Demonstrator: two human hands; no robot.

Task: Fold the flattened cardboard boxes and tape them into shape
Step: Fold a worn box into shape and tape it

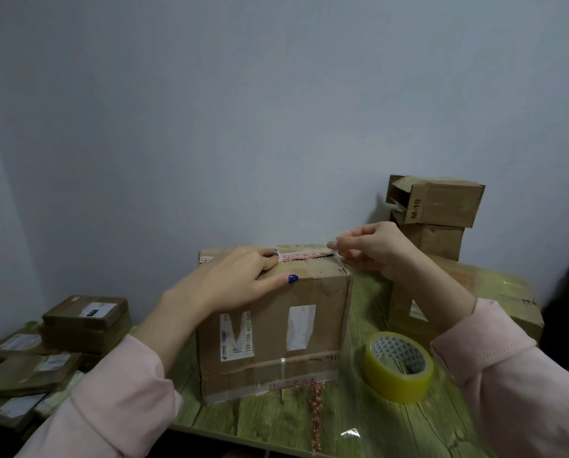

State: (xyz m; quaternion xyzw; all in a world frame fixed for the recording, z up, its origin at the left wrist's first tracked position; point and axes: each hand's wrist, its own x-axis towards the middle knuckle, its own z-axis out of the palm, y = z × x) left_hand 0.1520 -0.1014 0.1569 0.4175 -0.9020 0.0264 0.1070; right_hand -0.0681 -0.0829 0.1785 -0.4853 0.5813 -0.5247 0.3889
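While the left hand (240, 276) lies flat, fingers straight, pressing on top of the box (276, 332) standing mid-worktop (392, 431), the right hand (372, 249) pinches the tape (304, 256) at the top's right end. Right of the box lies a roll (397, 366); behind that, stacked boxes (438, 206).

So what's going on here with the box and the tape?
A person is taping up a cardboard box on the table. The left hand presses flat on the box's top, while the right hand pinches what looks like clear tape at the top's right edge. The tape roll sits on the table beside the box, untouched.
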